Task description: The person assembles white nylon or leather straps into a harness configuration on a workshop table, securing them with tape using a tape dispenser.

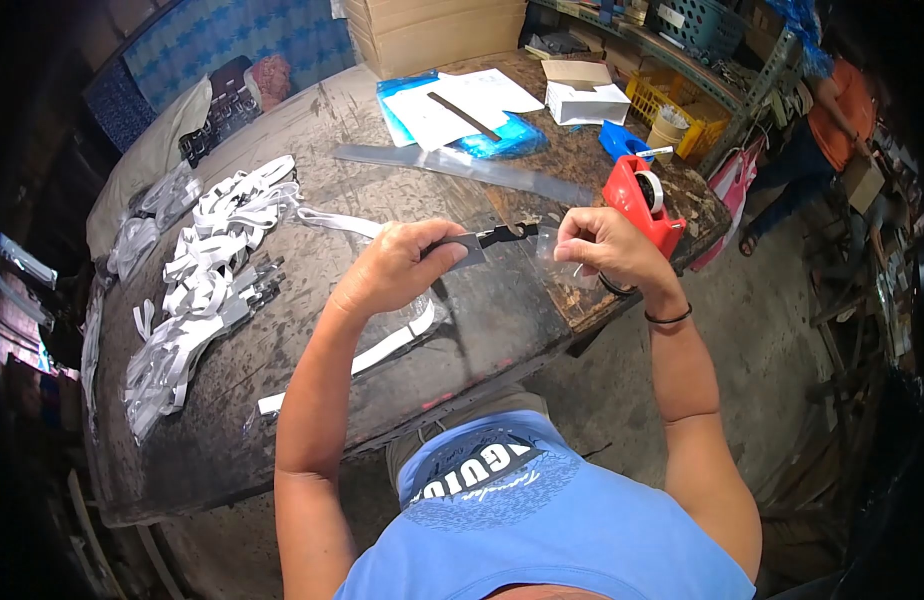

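My left hand [387, 268] is closed, thumb and fingers pinching a dark grey flat piece [469, 250]. A white strap [382, 350] runs along the table below that hand; another part of white strap [337, 221] lies behind it. My right hand [612, 250] is closed in a pinch on a small piece of clear plastic [548, 245], a little right of the dark piece. Between the hands shows a black object [509, 233], whose kind I cannot make out. A red tape dispenser [642, 203] stands just beyond my right hand.
White straps in clear bags [217, 260] are heaped at the left. Behind the hands lie a long clear plastic strip [462, 172], white papers [457, 105] and a small white box [585, 95]. A person in orange [837, 115] is at the far right.
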